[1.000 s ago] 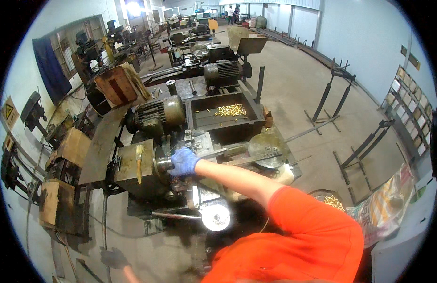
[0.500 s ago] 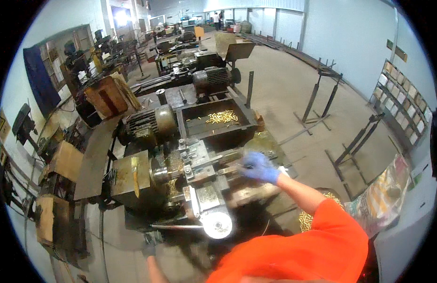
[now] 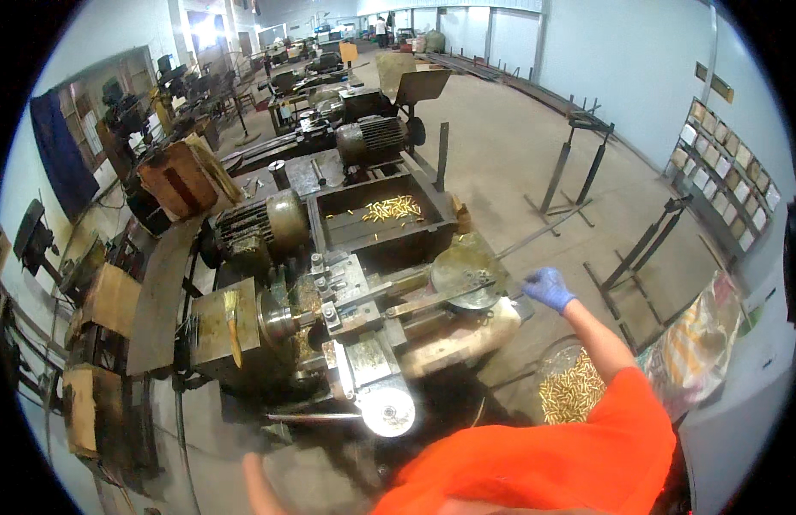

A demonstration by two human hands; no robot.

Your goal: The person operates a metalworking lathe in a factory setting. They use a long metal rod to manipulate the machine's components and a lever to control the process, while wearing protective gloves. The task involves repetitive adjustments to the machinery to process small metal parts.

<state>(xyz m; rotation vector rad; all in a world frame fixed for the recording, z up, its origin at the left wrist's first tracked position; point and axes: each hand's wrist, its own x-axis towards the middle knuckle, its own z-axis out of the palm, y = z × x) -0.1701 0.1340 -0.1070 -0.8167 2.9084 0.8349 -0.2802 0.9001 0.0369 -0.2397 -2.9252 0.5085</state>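
The grey metal lathe (image 3: 346, 318) looks dull and oily, the small brass parts (image 3: 569, 390) in the clear plastic bag shine, and the blue rubber-gloved right hand (image 3: 548, 287) looks matt.

I stand in a metalworking workshop: rows of lathes (image 3: 346, 309) with motors (image 3: 372, 137) fill the frame's left and top, concrete floor (image 3: 501, 163) at right.

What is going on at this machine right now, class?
A person in an orange top stands at a small metal-working machine. Their right hand, in a blue glove, is at the far end of the machine, by a thin metal rod and a round plate. A tray behind holds brass pieces. The left hand hangs low, holding nothing visible.
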